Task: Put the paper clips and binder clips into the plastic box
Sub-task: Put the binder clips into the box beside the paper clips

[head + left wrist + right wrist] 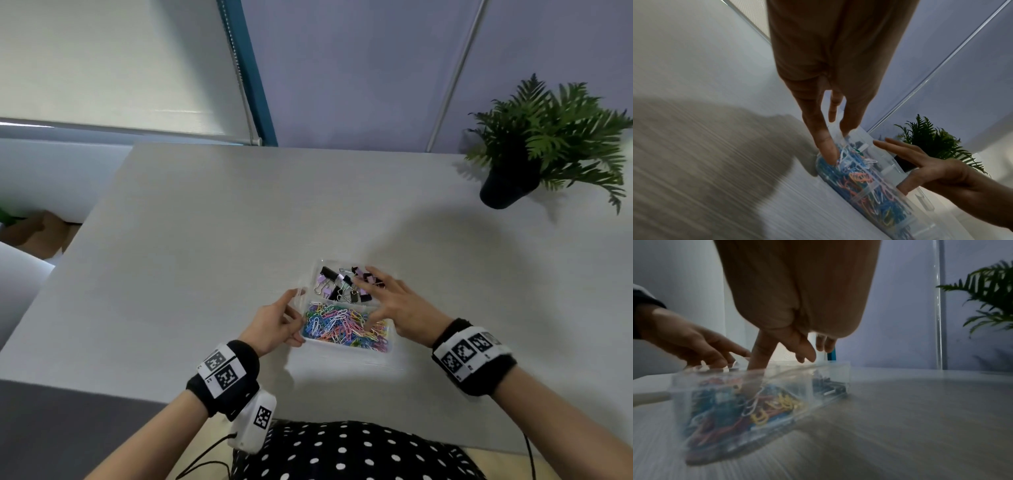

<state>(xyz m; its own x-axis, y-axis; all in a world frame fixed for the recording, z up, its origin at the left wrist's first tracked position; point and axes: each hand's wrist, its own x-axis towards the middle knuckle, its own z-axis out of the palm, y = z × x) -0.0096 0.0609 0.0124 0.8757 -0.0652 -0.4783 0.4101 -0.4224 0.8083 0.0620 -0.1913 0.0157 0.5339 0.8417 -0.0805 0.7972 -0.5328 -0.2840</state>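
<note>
A clear plastic box (pixel 317 265) sits on the table in front of me. Its far compartment holds black and purple binder clips (pixel 337 284); the near one holds coloured paper clips (pixel 337 323). My left hand (pixel 294 317) rests straight fingers against the box's left wall; the left wrist view shows its thumb (pixel 826 149) on the wall beside the paper clips (pixel 859 178). My right hand (pixel 373 301) is spread above the box, fingers over the binder clips. Its thumb (pixel 758 356) dips into the paper clips (pixel 764 410). Neither hand holds a clip.
A potted fern (pixel 541 137) stands at the table's far right corner. The grey table (pixel 205 240) stretches wide to the left and behind the box. Its near edge runs just below my wrists, and a wall rises behind it.
</note>
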